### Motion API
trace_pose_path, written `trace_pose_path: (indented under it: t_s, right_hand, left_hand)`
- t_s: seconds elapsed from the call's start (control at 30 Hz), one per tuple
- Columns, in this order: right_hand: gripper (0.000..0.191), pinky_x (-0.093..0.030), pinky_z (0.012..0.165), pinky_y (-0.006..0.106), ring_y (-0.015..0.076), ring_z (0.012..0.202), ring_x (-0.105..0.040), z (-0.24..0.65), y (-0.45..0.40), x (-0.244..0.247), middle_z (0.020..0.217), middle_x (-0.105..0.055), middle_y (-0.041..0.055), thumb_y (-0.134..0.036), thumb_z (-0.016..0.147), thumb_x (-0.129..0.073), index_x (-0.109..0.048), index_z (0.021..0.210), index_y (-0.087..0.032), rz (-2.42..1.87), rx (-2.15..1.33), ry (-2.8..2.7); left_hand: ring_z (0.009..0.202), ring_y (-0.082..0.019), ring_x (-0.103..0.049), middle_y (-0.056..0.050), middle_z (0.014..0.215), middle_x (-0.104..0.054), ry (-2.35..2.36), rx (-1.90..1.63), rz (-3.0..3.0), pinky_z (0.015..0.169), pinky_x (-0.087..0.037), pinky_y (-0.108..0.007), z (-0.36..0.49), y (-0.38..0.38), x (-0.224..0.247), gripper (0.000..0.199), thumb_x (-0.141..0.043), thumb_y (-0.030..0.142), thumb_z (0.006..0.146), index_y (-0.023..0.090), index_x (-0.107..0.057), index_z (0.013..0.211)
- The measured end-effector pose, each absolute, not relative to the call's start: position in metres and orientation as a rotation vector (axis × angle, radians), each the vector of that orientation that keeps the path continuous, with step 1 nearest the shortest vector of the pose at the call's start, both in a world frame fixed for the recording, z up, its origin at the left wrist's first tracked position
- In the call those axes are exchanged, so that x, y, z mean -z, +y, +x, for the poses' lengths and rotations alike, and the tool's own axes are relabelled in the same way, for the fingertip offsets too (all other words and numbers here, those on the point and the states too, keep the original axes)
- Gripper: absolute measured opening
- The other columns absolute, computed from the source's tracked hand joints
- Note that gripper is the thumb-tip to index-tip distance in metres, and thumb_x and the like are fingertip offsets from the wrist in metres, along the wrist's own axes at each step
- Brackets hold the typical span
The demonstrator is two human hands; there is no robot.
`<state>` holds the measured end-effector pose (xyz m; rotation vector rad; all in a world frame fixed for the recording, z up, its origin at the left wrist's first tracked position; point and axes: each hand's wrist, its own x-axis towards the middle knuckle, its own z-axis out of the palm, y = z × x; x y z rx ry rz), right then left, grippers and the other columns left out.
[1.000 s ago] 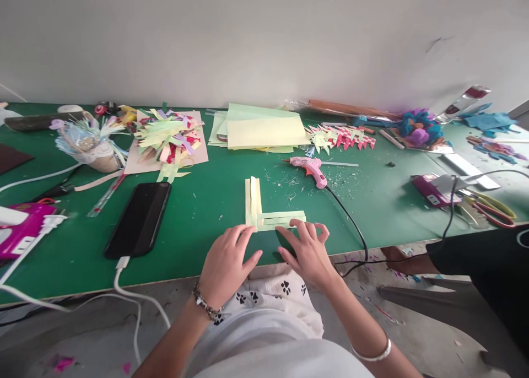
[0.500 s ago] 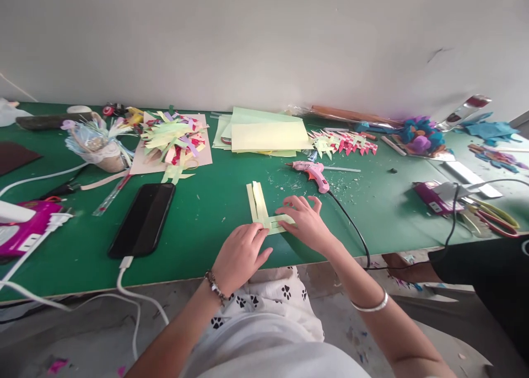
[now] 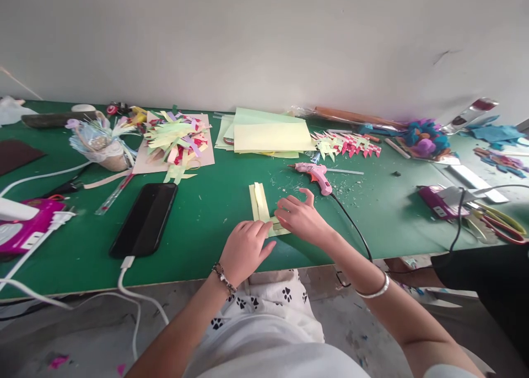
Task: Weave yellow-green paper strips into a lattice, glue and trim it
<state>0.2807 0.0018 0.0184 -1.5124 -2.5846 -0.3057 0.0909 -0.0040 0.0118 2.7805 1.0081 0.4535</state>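
Observation:
Pale yellow-green folded paper strips (image 3: 258,203) lie on the green table in an L shape, one arm pointing away from me and one pointing right. My left hand (image 3: 247,248) has its fingertips pressed together on the corner where the arms meet, thumb apart. My right hand (image 3: 303,218) is closed over the right-pointing arm, thumb and index fingertip on the paper, little finger raised. Fingers hide part of the corner and the right end. Beyond my right hand lies a pink glue gun (image 3: 316,175) with a glue stick in its back.
A black phone (image 3: 144,219) charges at left, near a magenta power strip (image 3: 35,223). Paper sheets (image 3: 273,137) and cut paper pieces (image 3: 177,135) lie at the back. Scissors (image 3: 502,223) are at right. A person's dark-clothed leg (image 3: 475,270) shows at lower right.
My right hand has slid slightly left along the right-pointing strip, closer to the corner and my left hand. The left hand stays at the corner. The view has shifted slightly.

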Motion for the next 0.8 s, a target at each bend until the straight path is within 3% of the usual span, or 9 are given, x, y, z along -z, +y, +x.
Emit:
trace_pose_path:
  t_s: [0.1,0.23,0.47,0.8]
  right_hand:
    - [0.022,-0.010,0.096,0.044,0.0141,0.079,-0.051,0.285,0.003,-0.020,0.085,-0.062,0.0020,-0.006,0.081,-0.041,-0.059,0.079,-0.018,-1.472,0.294,-2.599]
    - [0.019,-0.011,0.097,0.044,0.0155,0.081,-0.054,0.292,0.003,-0.023,0.087,-0.064,0.0027,-0.014,0.086,-0.042,-0.059,0.093,-0.019,-1.433,0.142,-2.591]
    - [0.016,-0.010,0.097,0.045,0.0159,0.084,-0.056,0.298,0.005,-0.021,0.092,-0.062,0.0024,-0.022,0.085,-0.051,-0.060,0.097,-0.020,-1.460,-0.027,-2.612]
    - [0.030,-0.010,0.096,0.042,0.0103,0.071,-0.050,0.293,0.001,-0.024,0.075,-0.060,-0.0012,-0.001,0.083,-0.039,-0.063,0.084,-0.020,-1.347,0.487,-2.590]
  left_hand:
    - [0.082,-0.021,-0.060,-0.006,0.089,-0.064,1.056,-0.492,2.747,0.077,-0.046,-0.036,0.092,-0.002,-0.011,0.029,-0.048,0.028,0.086,0.015,-0.053,0.112]
    - [0.078,-0.020,-0.062,-0.005,0.087,-0.066,1.123,-0.520,2.706,0.072,-0.047,-0.034,0.094,-0.001,-0.012,0.027,-0.048,0.024,0.086,0.015,-0.052,0.110]
    - [0.071,-0.018,-0.062,-0.002,0.083,-0.068,1.237,-0.513,2.633,0.066,-0.047,-0.030,0.097,0.001,-0.017,0.030,-0.050,0.021,0.082,0.017,-0.051,0.111]
    - [0.066,-0.017,-0.063,0.000,0.073,-0.068,1.406,-0.479,2.573,0.058,-0.043,-0.026,0.109,0.004,-0.016,0.023,-0.055,0.030,0.080,0.018,-0.058,0.100]
